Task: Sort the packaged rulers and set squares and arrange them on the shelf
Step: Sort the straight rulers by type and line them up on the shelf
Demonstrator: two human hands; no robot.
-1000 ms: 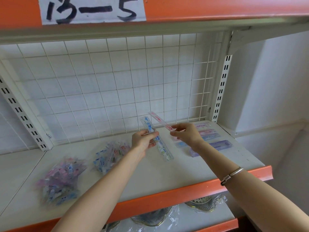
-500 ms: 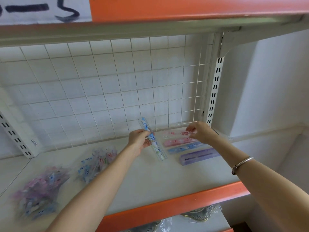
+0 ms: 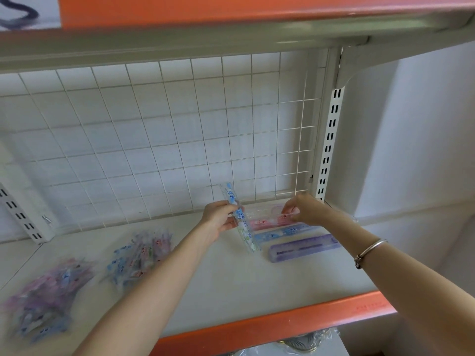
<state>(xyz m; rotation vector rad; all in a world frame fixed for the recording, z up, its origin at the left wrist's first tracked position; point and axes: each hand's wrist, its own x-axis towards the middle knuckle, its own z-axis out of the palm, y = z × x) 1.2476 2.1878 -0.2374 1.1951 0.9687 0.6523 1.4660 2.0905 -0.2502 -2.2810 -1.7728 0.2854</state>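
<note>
Head view: looking down into a white shelf [image 3: 257,291] with an orange front lip and a wire grid [image 3: 154,150] across the back.
Left hand [image 3: 221,219]: a bit past dead centre toward 5 o'clock, fingers curled round the middle of a blue-print ruler [image 3: 241,222] in its clear sleeve. The ruler runs from 11 o'clock to 5 o'clock. Its top end shows against the grid and its low end is down by the shelf, but I honestly can't tell if it touches.
Right hand [image 3: 308,210]: at 3 o'clock of the left hand, fingertips pinching the right end of a clear pinkish ruler [image 3: 267,214] at the very back, close to the bottom wire of the grid. Lying flat or lifted a bit? Can't tell.
Sorted row: right at 6 o'clock of that ruler sit a pink pack [image 3: 262,223], then a blue pack [image 3: 280,233], then a purple pack [image 3: 303,246]. They lie side by side, each running roughly 9 to 3 o'clock, purple nearest the front lip.
Near pile [image 3: 141,255]: loose heap of small clear packets at 8 o'clock of the left hand, blurry.
Far pile [image 3: 43,304]: second heap way out at 8 o'clock of the frame, pink and purple mostly.
Bracelet [image 3: 370,250]: silver, on the right wrist.
Slotted post [image 3: 327,147]: white upright at 12 o'clock of the right hand.
Paper label [image 3: 18,11]: 11 o'clock corner, handwriting cut off.
</note>
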